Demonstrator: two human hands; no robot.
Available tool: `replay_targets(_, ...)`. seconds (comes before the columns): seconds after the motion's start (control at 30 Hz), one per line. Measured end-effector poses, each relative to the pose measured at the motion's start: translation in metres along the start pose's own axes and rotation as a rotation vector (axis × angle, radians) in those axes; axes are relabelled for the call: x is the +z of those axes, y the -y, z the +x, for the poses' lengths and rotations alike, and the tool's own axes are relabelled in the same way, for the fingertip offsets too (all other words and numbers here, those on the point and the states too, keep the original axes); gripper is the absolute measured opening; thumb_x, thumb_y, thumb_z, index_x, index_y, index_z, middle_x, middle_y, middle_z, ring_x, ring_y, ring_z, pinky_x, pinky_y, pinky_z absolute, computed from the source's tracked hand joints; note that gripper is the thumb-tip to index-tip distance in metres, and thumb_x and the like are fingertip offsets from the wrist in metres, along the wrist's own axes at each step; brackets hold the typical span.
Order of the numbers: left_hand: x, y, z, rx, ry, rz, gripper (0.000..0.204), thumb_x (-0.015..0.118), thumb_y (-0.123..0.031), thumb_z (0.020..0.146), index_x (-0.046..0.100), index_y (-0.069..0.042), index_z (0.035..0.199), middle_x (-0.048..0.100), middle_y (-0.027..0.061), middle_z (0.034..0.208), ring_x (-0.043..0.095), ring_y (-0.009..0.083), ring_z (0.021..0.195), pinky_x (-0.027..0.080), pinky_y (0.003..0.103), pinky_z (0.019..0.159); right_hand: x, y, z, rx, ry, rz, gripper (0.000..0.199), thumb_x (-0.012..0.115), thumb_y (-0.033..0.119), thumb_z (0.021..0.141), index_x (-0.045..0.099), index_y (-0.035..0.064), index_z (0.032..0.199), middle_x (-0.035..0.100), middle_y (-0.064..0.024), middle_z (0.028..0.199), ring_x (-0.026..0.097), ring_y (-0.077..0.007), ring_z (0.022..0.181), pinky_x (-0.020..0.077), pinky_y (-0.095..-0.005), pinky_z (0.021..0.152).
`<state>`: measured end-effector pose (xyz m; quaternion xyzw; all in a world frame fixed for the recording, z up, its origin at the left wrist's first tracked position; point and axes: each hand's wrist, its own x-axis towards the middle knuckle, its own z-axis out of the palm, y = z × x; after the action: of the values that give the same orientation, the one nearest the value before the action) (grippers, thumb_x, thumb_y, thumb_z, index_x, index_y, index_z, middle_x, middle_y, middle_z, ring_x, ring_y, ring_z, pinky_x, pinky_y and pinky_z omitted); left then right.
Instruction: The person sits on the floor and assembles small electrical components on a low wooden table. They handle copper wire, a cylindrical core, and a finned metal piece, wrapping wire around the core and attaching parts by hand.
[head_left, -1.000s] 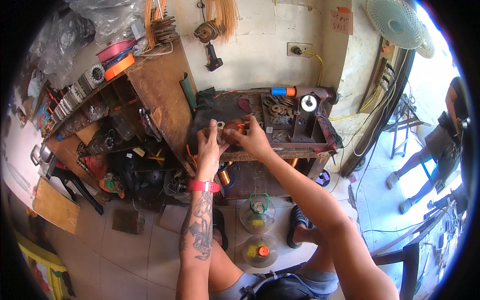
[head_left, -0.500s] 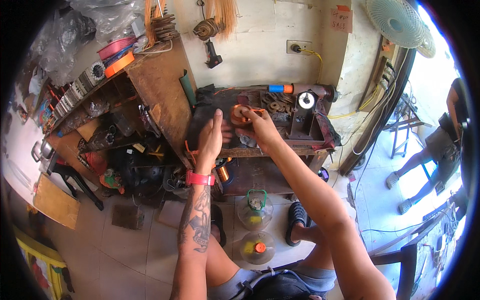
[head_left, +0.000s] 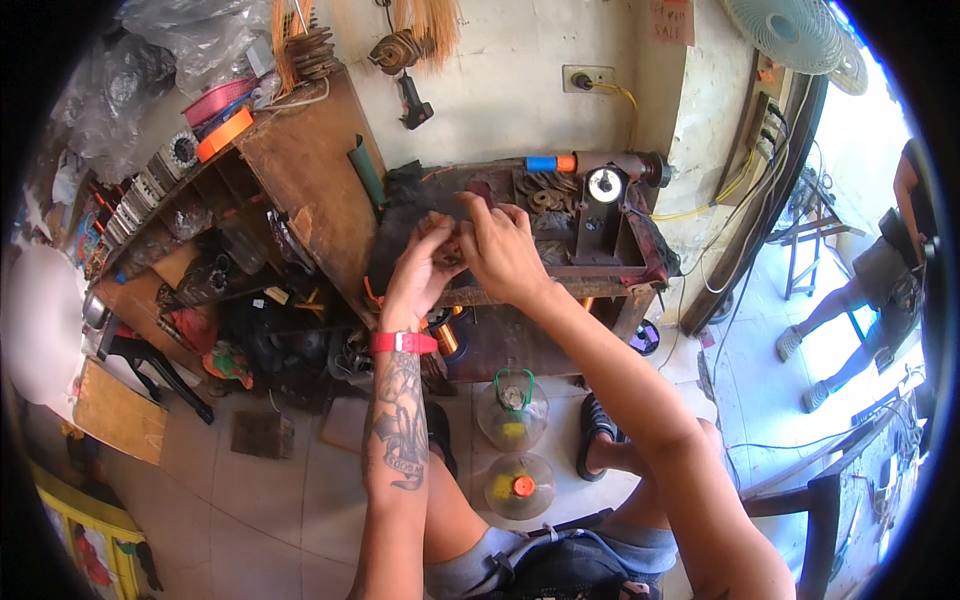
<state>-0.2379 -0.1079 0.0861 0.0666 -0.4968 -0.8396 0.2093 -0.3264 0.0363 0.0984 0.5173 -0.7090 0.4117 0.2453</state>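
Over the front edge of the dark workbench (head_left: 480,294), my two hands meet around a small round brown piece (head_left: 449,252), mostly covered by fingers. My left hand (head_left: 422,268), with a red watch on its wrist, is closed about the piece from the left. From the right, my right hand (head_left: 503,250) presses bent fingers against its top and side. Behind them a tray of brown rings (head_left: 548,197) sits on the bench. To its right stands a metal stand with a white dial (head_left: 604,186).
A blue and orange roll (head_left: 550,163) lies at the bench's back. At left is a wooden shelf (head_left: 305,165) crowded with parts. Two clear jugs, one green-handled (head_left: 512,415) and one orange-capped (head_left: 520,487), stand between my feet. Another person (head_left: 880,270) stands at far right.
My hands have come together, and the round brown piece that showed in my right hand with orange strands is now mostly hidden between both. The view has shifted slightly.
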Motion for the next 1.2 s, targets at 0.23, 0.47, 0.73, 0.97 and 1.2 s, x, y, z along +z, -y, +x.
replay_targets(0.23,-0.001,0.007,0.017,-0.051,-0.242,0.576,0.051,0.074,-0.036,0.100,0.048,-0.010,0.135,0.059,-0.0007,0.106,0.062,0.0106,0.087,0.061,0.038,0.080,-0.005,-0.029,-0.014,0.063,0.228,-0.017,0.068,0.074,0.023,0.085,0.051,0.0107,0.147,0.060,-0.0182,0.132,0.055,-0.0405,0.125,0.0419,-0.0566,0.105)
replay_targets(0.47,-0.008,-0.002,0.006,-0.145,-0.113,0.337,0.038,0.073,-0.024,0.098,0.056,-0.016,0.131,0.057,-0.0029,0.122,0.060,0.0149,0.109,0.056,0.044,0.093,0.009,-0.044,-0.001,-0.009,0.340,0.139,0.078,0.079,0.030,0.079,0.055,0.0230,0.152,0.056,-0.0176,0.138,0.050,-0.0426,0.130,0.0401,-0.0545,0.110)
replay_targets(0.73,-0.012,-0.006,0.009,-0.203,-0.113,0.351,0.038,0.072,-0.030,0.099,0.057,-0.021,0.133,0.059,-0.0030,0.127,0.060,0.0163,0.117,0.056,0.047,0.095,0.017,-0.049,-0.002,-0.043,0.264,0.161,0.073,0.075,0.036,0.077,0.059,0.0195,0.146,0.061,-0.0179,0.131,0.053,-0.0420,0.128,0.0404,-0.0540,0.111)
replay_targets(0.97,-0.004,-0.006,0.005,-0.148,-0.126,0.387,0.040,0.074,-0.033,0.099,0.054,-0.014,0.127,0.065,0.0024,0.119,0.067,0.0166,0.106,0.061,0.044,0.088,0.020,-0.049,-0.005,0.022,0.201,0.285,0.068,0.071,0.030,0.079,0.058,0.0131,0.143,0.064,-0.0194,0.126,0.058,-0.0417,0.124,0.0411,-0.0535,0.111)
replay_targets(1.2,-0.009,-0.007,0.005,-0.153,-0.098,0.396,0.039,0.068,-0.033,0.102,0.056,-0.013,0.133,0.065,0.0045,0.122,0.067,0.0185,0.108,0.062,0.044,0.088,0.023,-0.054,-0.005,-0.042,0.209,0.303,0.065,0.073,0.029,0.080,0.058,0.0111,0.141,0.065,-0.0193,0.126,0.059,-0.0400,0.124,0.0418,-0.0522,0.111)
